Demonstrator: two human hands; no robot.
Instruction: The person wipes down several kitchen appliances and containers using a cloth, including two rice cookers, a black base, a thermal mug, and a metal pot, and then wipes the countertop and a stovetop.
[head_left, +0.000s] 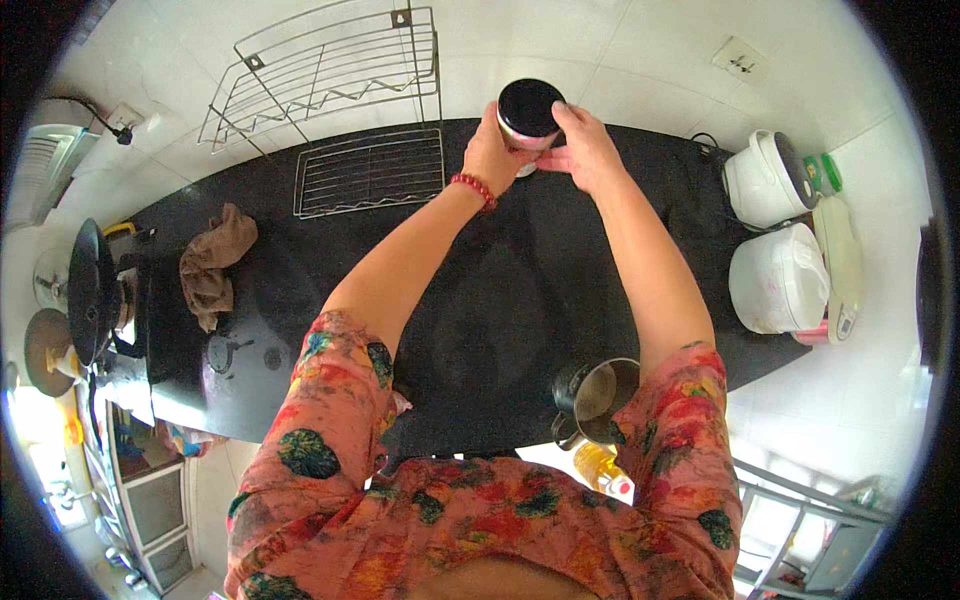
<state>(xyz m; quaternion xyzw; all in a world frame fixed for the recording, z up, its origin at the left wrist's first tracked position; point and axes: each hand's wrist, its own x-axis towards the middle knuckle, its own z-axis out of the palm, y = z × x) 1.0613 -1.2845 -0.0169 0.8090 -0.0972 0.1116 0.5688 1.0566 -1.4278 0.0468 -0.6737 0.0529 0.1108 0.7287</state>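
Both hands hold a round jar with a black lid (530, 107) up near the wall, over the far edge of the black countertop (495, 300). My left hand (491, 154), with a red bead bracelet at the wrist, grips the jar's left side. On its right side is my right hand (589, 146), the thumb at the lid's rim and the fingers under the jar. A small pale object (526, 170) shows just below the jar, partly hidden by the fingers; what it is cannot be told.
A wire rack (371, 174) stands against the wall at left, near a crumpled brown cloth (206, 262). A wok (91, 292) is farther left. White rice cookers (776, 279) stand at right. A metal mug (592, 397) and an oil bottle (596, 465) are near my right sleeve.
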